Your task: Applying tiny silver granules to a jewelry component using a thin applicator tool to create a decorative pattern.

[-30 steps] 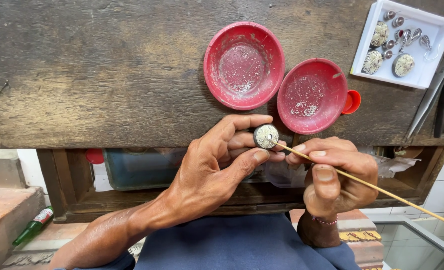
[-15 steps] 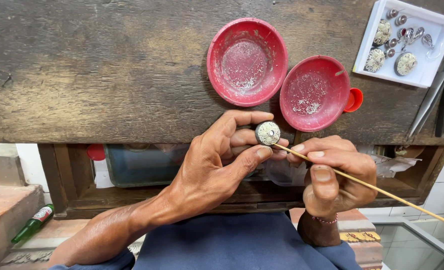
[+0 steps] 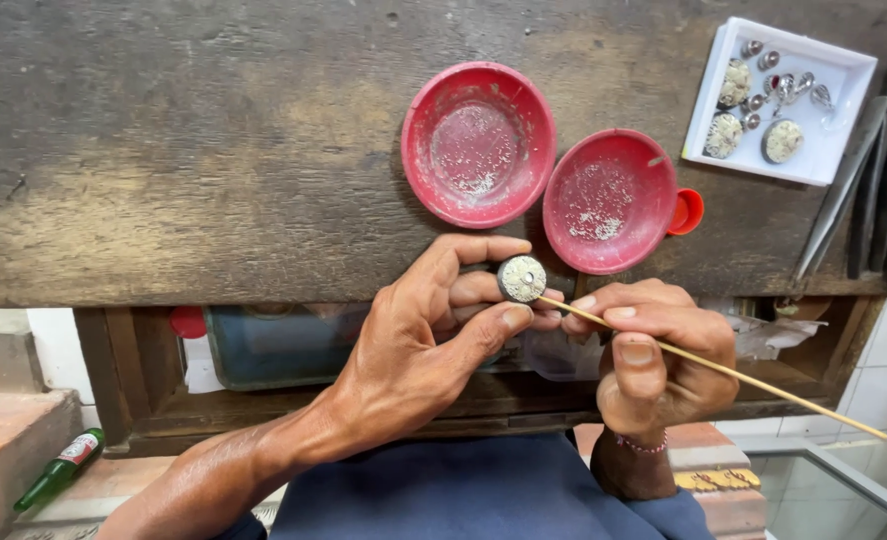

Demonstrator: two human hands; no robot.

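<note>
My left hand [image 3: 433, 345] pinches a small round silvery disc [image 3: 521, 278] between thumb and fingers, just in front of the worn wooden bench [image 3: 213, 150]. My right hand [image 3: 653, 355] grips a thin wooden stick [image 3: 743, 375]; its tip rests at the disc's lower right edge and its long end points down to the right. Both hands hover at the bench's near edge, below two red dishes.
Two red shallow dishes [image 3: 478, 143] [image 3: 610, 200] hold fine pale grains. A white tray [image 3: 778, 100] at the back right carries several small metal pieces. Metal tools [image 3: 863, 180] lie along the right edge. A green bottle [image 3: 58, 468] lies on the floor at left.
Both hands stay almost still with the stick tip at the disc; the view has shifted only slightly.
</note>
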